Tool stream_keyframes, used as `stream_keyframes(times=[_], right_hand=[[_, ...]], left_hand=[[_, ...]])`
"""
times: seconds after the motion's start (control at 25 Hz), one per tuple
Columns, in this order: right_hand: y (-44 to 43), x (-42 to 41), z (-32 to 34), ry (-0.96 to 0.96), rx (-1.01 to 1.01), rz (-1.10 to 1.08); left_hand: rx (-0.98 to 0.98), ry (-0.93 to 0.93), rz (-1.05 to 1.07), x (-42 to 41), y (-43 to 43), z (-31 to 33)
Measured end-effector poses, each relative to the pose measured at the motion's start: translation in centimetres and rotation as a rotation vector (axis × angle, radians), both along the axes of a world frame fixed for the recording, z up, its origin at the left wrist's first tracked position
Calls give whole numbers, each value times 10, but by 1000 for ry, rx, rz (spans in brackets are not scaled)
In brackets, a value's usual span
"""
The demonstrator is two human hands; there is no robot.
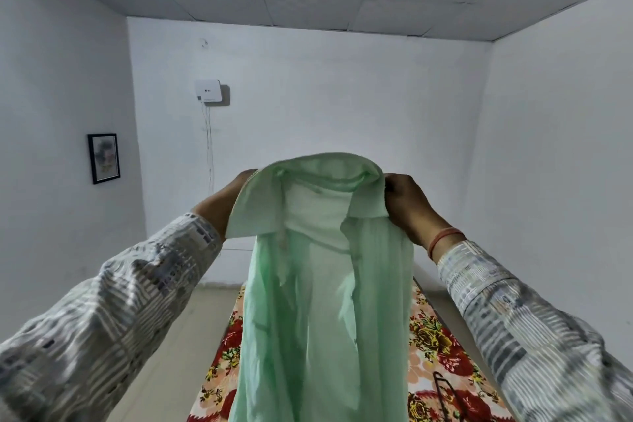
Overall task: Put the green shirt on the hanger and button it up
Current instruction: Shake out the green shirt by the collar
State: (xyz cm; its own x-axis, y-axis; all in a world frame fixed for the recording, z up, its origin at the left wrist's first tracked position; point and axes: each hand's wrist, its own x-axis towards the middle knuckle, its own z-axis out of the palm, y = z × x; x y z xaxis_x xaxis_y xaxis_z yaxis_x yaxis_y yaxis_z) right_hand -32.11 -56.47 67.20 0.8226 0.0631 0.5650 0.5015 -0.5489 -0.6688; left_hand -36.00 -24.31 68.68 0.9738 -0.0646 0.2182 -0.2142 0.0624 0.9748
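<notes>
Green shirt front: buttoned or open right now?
Open. The pale green shirt hangs by its collar from the left hand and right hand; front edges parted, inner back panel showing.

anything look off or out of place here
Nothing damaged or spilled. The green shirt hangs open and bunched, collar flipped up between the left hand and right hand; the hanger lies unused on the bed.

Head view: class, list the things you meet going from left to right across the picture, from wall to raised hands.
framed picture → white wall box → left hand → green shirt → right hand
</notes>
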Motion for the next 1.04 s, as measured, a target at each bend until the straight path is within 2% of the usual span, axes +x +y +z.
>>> stream_keyframes(times=[0.08,0.16,0.2,0.28,0.36,0.48,0.6,0.68,0.8,0.84,0.88,0.96,1.0,1.04], right_hand=[[-2,3,2,13,2,-46],[-6,8,1,46,39,-51],[-7,9,1,51,58,-61],[-9,6,0,62,100,-48],[-9,-1,1,73,140,-26],[-9,-8,1,77,180,29],[-5,-15,2,80,183,52],[-6,-21,5,90,190,58],[-9,-30,10,108,194,74],[-8,-33,12,119,223,104],[-6,-36,12,132,264,147],[3,-38,11,178,342,224],[8,-39,9,204,363,236],[11,-39,7,217,367,229]], left_hand=[[-53,-27,-84,-8,-8,7],[-215,37,-355,-21,-16,13],[-228,36,-438,-23,-17,15],[-115,-41,-506,-22,-19,15],[33,-119,-480,-25,-23,17],[146,-249,-272,-29,-31,11],[77,-278,0,-27,-36,6],[136,-310,133,-23,-36,3],[652,-565,607,-15,-32,1],[675,-563,685,-14,-34,1],[585,-491,652,-19,-39,2],[109,-224,424,-23,-47,4],[-40,-90,295,-26,-51,5],[-83,0,204,-30,-52,4]])
